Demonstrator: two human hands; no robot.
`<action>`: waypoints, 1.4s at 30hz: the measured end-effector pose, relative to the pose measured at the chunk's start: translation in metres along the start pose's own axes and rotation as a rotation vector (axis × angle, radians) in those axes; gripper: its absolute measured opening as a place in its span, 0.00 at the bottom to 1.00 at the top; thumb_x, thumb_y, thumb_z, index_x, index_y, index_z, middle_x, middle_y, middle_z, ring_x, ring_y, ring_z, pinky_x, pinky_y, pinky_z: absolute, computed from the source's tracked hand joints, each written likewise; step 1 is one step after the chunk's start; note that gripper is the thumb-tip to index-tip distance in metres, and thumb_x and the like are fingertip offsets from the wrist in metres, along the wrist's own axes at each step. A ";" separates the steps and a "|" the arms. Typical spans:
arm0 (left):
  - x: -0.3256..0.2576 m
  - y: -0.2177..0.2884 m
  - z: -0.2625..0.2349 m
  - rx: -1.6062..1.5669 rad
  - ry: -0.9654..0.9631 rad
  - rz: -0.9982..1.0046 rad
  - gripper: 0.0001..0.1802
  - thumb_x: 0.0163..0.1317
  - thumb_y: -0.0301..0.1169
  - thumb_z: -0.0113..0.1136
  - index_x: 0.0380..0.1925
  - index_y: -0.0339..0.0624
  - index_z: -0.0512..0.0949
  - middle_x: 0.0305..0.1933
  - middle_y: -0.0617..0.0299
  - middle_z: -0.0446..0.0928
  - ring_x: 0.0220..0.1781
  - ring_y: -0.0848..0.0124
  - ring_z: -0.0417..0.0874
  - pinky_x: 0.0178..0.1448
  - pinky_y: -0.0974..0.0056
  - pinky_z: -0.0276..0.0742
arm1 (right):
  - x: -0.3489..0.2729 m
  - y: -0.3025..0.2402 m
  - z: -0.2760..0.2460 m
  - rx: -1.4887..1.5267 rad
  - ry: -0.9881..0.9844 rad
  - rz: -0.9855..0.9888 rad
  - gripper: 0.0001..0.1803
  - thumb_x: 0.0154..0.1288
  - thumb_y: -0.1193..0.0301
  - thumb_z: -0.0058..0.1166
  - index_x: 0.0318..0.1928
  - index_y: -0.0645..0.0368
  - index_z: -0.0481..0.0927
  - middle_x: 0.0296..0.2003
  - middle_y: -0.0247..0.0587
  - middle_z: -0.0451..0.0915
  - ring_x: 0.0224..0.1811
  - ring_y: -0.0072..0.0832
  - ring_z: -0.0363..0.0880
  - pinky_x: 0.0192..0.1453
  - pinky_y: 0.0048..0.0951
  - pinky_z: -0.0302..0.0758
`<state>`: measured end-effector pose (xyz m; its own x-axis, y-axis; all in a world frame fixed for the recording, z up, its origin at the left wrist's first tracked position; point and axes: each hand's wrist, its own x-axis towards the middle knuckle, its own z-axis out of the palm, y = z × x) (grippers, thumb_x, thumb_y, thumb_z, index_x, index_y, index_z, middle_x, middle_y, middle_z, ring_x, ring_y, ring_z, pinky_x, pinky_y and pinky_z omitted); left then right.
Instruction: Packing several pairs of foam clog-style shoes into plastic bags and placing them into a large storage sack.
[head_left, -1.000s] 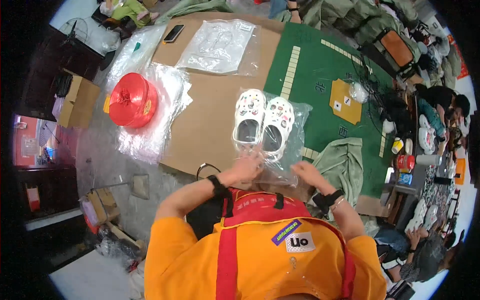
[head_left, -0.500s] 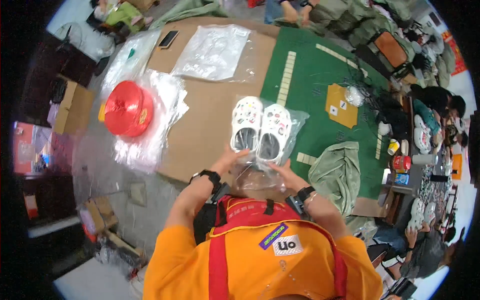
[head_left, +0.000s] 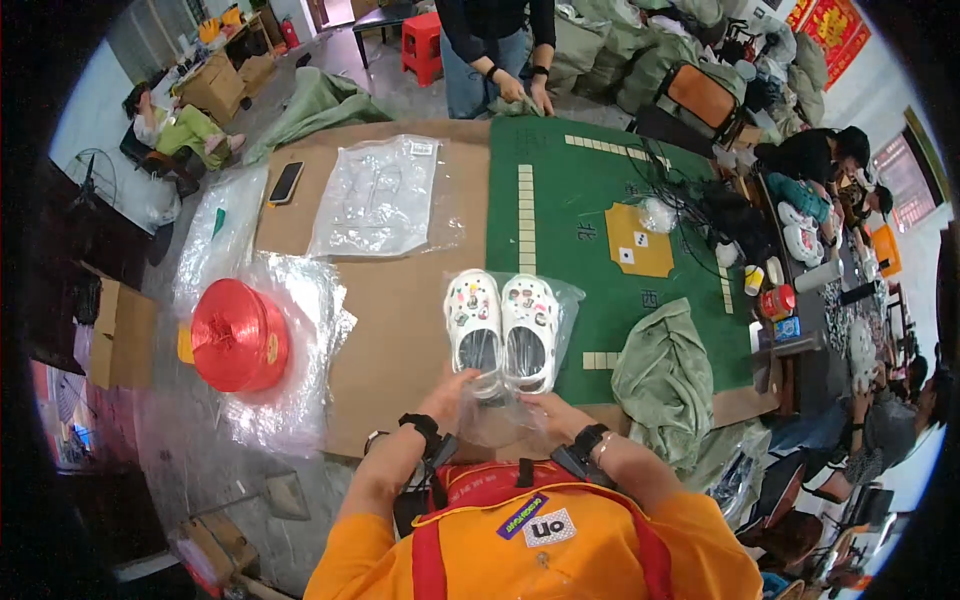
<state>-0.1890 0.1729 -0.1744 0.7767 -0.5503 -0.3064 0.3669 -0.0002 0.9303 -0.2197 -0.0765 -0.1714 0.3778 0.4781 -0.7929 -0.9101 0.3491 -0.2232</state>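
Clear plastic bag (head_left: 568,312) crinkles where the person's left hand (head_left: 442,400) and right hand (head_left: 553,415) rest apart, one by each heel of the charm-dotted white clogs (head_left: 500,315); how firmly the fingers close, I can't tell. The bagged pair, toes pointing far, sits over the border of brown cardboard (head_left: 390,330) and green mat (head_left: 565,205). A round red roll (head_left: 240,338) stands left, a crumpled pale-green cloth (head_left: 662,375) right; far left lies a black phone (head_left: 286,183).
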 end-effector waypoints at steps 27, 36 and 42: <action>0.162 0.147 -0.124 1.066 0.790 -0.211 0.35 0.50 0.33 0.50 0.59 0.41 0.53 0.61 0.38 0.51 0.61 0.47 0.55 0.60 0.50 0.54 | 0.098 -0.297 0.024 -0.329 0.373 -0.615 0.14 0.58 0.68 0.49 0.43 0.55 0.64 0.27 0.32 0.68 0.20 0.20 0.63 0.20 0.21 0.59; 0.163 0.109 -0.203 1.413 0.870 -0.381 0.42 0.43 0.35 0.56 0.60 0.46 0.50 0.53 0.47 0.61 0.53 0.53 0.64 0.48 0.46 0.63 | 0.065 -0.134 0.013 -1.840 0.464 -0.519 0.51 0.48 0.40 0.47 0.63 0.57 0.43 0.64 0.52 0.37 0.66 0.49 0.33 0.62 0.57 0.33; 0.197 0.077 -0.211 1.496 0.890 0.093 0.13 0.49 0.31 0.47 0.36 0.41 0.71 0.39 0.51 0.71 0.45 0.55 0.70 0.41 0.52 0.69 | 0.057 -0.157 0.008 -1.704 0.327 -0.241 0.49 0.51 0.37 0.39 0.64 0.53 0.38 0.64 0.53 0.25 0.66 0.48 0.21 0.60 0.58 0.25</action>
<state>0.1006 0.2408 -0.2056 0.9746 -0.0052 0.2239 -0.0422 -0.9861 0.1607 -0.0542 -0.0980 -0.1768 0.6676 0.3050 -0.6792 -0.0715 -0.8818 -0.4662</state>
